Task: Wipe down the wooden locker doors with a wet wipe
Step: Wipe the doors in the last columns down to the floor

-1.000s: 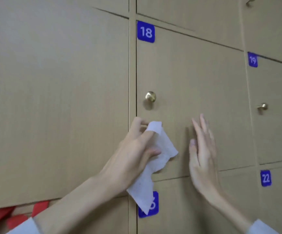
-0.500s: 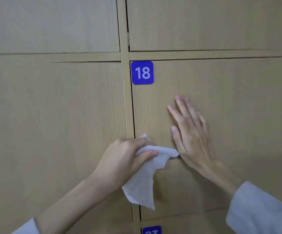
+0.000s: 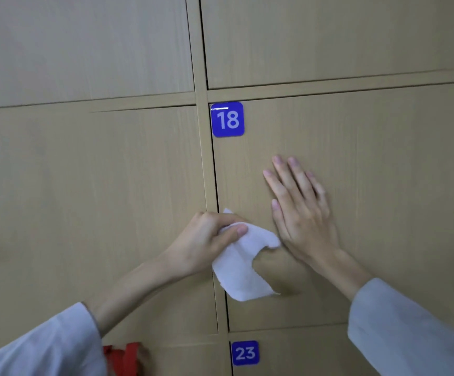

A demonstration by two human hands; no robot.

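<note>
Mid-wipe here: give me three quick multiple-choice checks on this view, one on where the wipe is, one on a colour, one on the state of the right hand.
1. Where is the wipe?
A. at the left edge of door 18
B. on door 23
C. over the 18 tag

2. What colour are the number tags?
A. red
B. blue
C. green

3. How is the right hand?
A. gripping the wipe
B. curled in a fist
C. flat on the door, fingers straight

Answers: 1 A, the left hand pinches it at the door's left seam, below the tag. 2 B, both readable tags, 18 and 23, are blue with white digits. 3 C, its palm lies on door 18 beside the wipe.
</note>
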